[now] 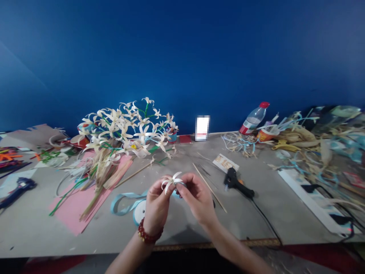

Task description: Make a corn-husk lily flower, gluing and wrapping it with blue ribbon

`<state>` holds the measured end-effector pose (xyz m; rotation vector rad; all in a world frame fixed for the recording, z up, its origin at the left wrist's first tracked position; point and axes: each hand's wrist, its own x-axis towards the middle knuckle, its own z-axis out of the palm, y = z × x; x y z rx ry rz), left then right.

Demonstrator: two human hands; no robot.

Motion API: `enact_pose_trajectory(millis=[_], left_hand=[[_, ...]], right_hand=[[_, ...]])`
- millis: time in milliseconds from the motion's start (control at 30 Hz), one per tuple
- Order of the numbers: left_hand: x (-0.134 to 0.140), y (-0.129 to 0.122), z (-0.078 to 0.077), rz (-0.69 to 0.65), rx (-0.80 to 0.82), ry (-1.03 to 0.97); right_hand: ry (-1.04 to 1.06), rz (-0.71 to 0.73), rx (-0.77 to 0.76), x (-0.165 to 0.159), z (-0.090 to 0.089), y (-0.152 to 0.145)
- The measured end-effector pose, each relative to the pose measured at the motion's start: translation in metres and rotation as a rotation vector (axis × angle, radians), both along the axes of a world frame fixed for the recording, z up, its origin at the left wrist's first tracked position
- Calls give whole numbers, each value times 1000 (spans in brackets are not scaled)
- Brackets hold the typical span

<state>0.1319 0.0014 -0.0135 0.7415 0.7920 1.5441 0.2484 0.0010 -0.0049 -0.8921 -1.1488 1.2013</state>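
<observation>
A white handmade flower (172, 182) with narrow curled petals is pinched between my two hands above the table. My left hand (157, 201), with a red bead bracelet at the wrist, grips it from the left side. From the right, my right hand (196, 196) closes thumb and fingers on its petals. Beneath and left of my left hand lies a spool of light blue ribbon (139, 213), partly hidden. A thin wooden stick (209, 187) rests just right of my right hand. Farther back stands a large bunch of similar white flowers (128, 127).
A black glue gun (238, 183) lies at right, its cord running to the front edge. A white power strip (310, 201) sits farther right. Pink paper (68, 217) and dried husks (97, 186) are at left. A red-capped bottle (253, 118) leans behind; a blue glue gun (17, 192) lies far left.
</observation>
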Motion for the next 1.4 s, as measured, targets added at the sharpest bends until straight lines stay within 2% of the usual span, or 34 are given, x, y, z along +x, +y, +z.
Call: enact_pose_trajectory(millis=[133, 433, 567, 900, 1067, 1200, 1400], left_hand=[[-1, -2, 2, -1, 7, -9], [1, -3, -4, 27, -65, -84], [2, -3, -2, -5, -56, -108], [-3, -1, -2, -67, -84, -127], [-3, 0, 4, -93, -93, -127], [-3, 0, 4, -117, -104, -143], [-4, 2, 3, -156, -74, -110]], right_hand=[[0, -1, 21, -1, 0, 1], [-14, -32, 31, -3, -3, 0], [-21, -49, 61, -2, -6, 0], [-264, -185, 296, 3, -7, -6], [-231, -139, 271, 4, -7, -6], [-174, -115, 184, 4, -8, -5], [-27, 40, 33, 5, -5, -1]])
